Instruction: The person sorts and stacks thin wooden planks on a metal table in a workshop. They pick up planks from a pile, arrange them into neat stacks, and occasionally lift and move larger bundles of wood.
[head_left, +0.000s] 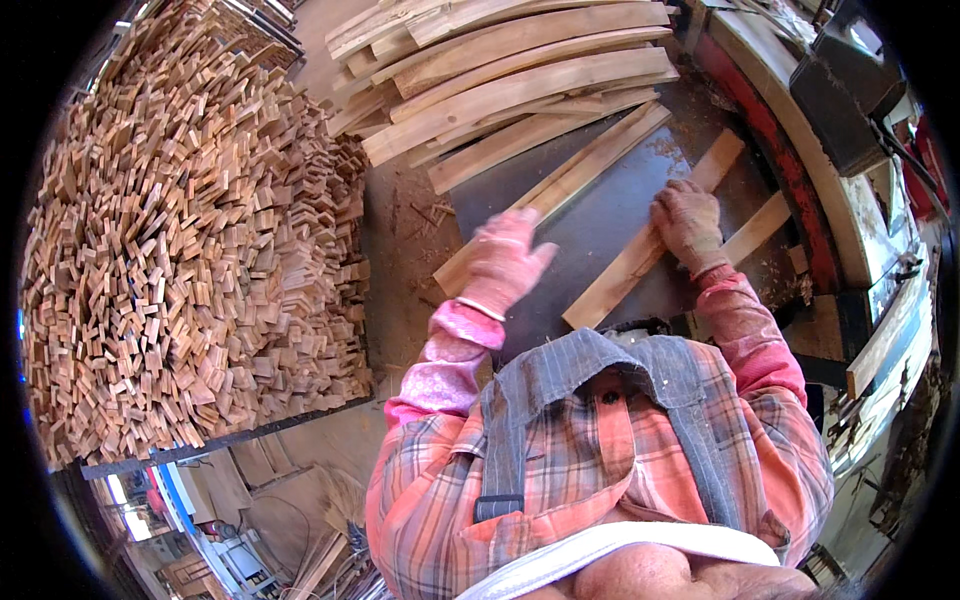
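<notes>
Across the dark flat table (585,235) in front of me lies a short wooden board (612,282), set at a slant. My right hand (688,222) rests over this board with its fingers curled around the edge. To the left, a longer wooden plank (600,158) slants the same way. My left hand (505,262) is over the plank's near part, thumb spread away from the fingers; it is slightly blurred, and whether it touches the plank I cannot tell. Another narrow board (757,227) lies beyond my right hand, partly hidden by it.
Several long, slightly curved boards (530,95) are stacked at the far side. A large pile of small wood pieces (190,260) fills the left. Along the right runs a curved red and wood-coloured machine edge (765,120), with a dark box (850,90) above it.
</notes>
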